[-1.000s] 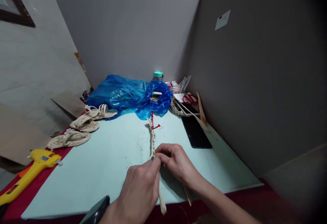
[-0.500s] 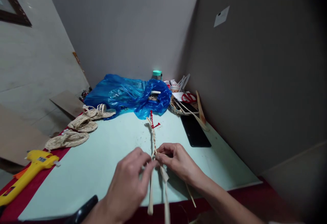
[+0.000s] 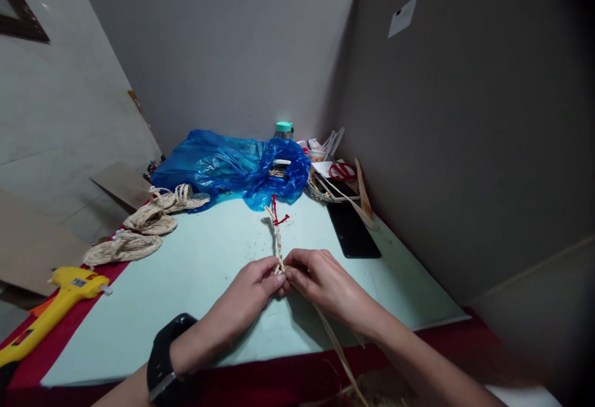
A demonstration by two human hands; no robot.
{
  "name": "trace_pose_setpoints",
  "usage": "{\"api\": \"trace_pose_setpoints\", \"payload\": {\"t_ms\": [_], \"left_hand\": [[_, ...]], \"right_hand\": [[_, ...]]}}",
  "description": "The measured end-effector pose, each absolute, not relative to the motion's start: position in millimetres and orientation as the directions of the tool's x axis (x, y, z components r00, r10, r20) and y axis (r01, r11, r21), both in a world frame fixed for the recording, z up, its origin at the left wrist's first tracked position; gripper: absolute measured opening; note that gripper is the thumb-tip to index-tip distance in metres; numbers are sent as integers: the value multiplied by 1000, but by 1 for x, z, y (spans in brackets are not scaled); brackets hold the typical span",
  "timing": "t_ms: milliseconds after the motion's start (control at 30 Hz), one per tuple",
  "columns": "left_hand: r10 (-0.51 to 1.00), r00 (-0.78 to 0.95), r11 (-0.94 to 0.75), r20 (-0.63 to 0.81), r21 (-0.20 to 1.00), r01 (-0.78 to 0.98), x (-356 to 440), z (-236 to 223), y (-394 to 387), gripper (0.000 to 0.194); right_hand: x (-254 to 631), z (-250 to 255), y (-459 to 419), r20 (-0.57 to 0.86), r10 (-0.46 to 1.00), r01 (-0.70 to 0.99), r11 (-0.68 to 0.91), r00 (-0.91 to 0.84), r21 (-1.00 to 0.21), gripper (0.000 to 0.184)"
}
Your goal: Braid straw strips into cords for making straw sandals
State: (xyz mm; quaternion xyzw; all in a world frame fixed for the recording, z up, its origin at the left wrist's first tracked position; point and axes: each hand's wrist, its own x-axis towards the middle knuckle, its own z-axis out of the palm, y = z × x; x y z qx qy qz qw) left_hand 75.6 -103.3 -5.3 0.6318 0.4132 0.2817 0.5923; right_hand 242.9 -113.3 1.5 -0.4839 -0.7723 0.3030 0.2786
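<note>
A thin pale braid of plant fibre [image 3: 279, 243] runs straight away from me over the light green sheet. Red cord [image 3: 275, 215] is tied round its far end. At the near end, my left hand [image 3: 255, 286] pinches the strands between thumb and fingers. Close against it on the other side, my right hand [image 3: 320, 280] also has its fingertips closed on the strands. One long loose strand [image 3: 337, 348] hangs from under the right hand past the table's front edge. The fingers partly hide the crossing point of the strands.
Woven straw sandals [image 3: 123, 247] and a yellow glue gun [image 3: 69, 295] lie along the left edge. A blue plastic bag [image 3: 218, 162] fills the back, before a green-lidded bottle [image 3: 284, 129]. On the right are a black phone [image 3: 353, 230], a basket [image 3: 318, 189] and red-handled scissors [image 3: 343, 171].
My left hand has closed in on the braid and turned, showing the black watch on its wrist. The loose strands that hung between my hands no longer show there.
</note>
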Motion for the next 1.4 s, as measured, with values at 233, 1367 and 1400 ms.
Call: {"api": "trace_pose_setpoints", "payload": {"t_ms": [233, 1367, 1400], "left_hand": [[931, 291, 158, -219, 963, 219, 80, -12, -101, 13], [887, 425, 213, -180, 977, -31, 70, -11, -110, 22], [886, 420, 217, -194, 976, -7, 70, -10, -110, 23]], "right_hand": [[240, 3, -119, 89, 935, 776, 335, -343, -535, 20], [231, -17, -105, 61, 900, 482, 288, -432, -828, 39], [232, -18, -106, 68, 901, 513, 304, -428, -803, 39]]}}
